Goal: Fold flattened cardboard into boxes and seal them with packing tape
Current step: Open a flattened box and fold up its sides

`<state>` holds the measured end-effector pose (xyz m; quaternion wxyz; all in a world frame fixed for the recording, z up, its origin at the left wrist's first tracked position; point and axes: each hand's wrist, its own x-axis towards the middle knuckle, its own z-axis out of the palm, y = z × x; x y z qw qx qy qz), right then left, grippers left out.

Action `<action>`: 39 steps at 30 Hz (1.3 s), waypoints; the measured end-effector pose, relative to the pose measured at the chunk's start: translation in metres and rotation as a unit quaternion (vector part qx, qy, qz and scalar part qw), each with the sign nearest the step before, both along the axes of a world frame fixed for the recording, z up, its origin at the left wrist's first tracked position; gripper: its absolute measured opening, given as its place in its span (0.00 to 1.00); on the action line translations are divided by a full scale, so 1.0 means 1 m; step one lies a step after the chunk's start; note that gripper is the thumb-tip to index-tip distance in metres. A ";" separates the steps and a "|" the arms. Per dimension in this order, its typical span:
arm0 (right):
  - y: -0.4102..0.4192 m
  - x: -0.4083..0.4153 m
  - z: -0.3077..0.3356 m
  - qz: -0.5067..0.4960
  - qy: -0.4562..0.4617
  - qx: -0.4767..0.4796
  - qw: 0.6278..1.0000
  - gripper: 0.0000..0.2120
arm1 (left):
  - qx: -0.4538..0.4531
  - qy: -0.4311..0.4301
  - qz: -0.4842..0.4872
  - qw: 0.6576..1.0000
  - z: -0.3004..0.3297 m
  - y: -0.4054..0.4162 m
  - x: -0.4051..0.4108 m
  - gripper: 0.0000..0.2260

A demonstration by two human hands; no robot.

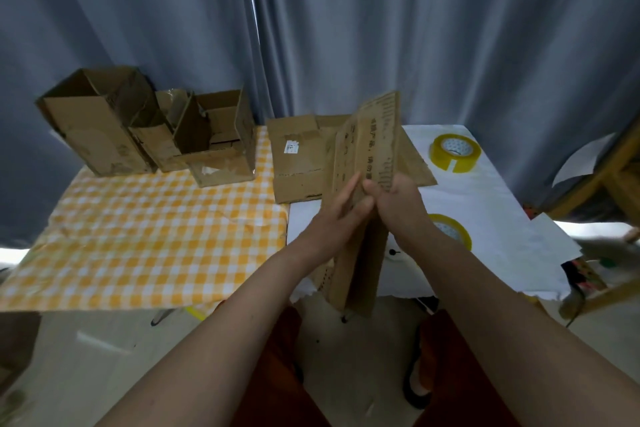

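A flattened cardboard piece with printed writing stands nearly upright above the table's front edge, between my two hands. My left hand lies against its left face with straight fingers. My right hand grips its right side, thumb curled onto the front. More flattened cardboard lies on the table behind it. One yellow roll of packing tape sits at the back right. A second tape roll is partly hidden behind my right forearm.
Three folded, open-topped boxes stand at the back left on a yellow checked cloth. White paper covers the table's right half. A grey curtain hangs behind. A wooden piece of furniture stands to the right.
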<state>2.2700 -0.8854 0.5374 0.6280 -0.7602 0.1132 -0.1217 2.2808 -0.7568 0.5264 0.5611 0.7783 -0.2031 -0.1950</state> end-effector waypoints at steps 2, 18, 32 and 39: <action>0.000 -0.002 0.001 0.017 0.013 0.017 1.000 0.06 | -0.019 0.020 -0.011 1.000 0.006 -0.001 -0.001 0.26; -0.001 -0.002 0.017 0.125 0.091 0.141 0.978 0.20 | -0.051 0.068 0.044 0.995 0.028 -0.003 0.011 0.26; 0.009 0.003 0.025 0.122 0.056 0.029 0.991 0.09 | -0.041 0.095 0.135 0.985 0.048 0.000 0.014 0.10; 0.010 0.008 0.023 0.100 0.089 -0.016 0.991 0.18 | -0.110 0.251 0.198 0.941 0.055 0.003 0.018 0.15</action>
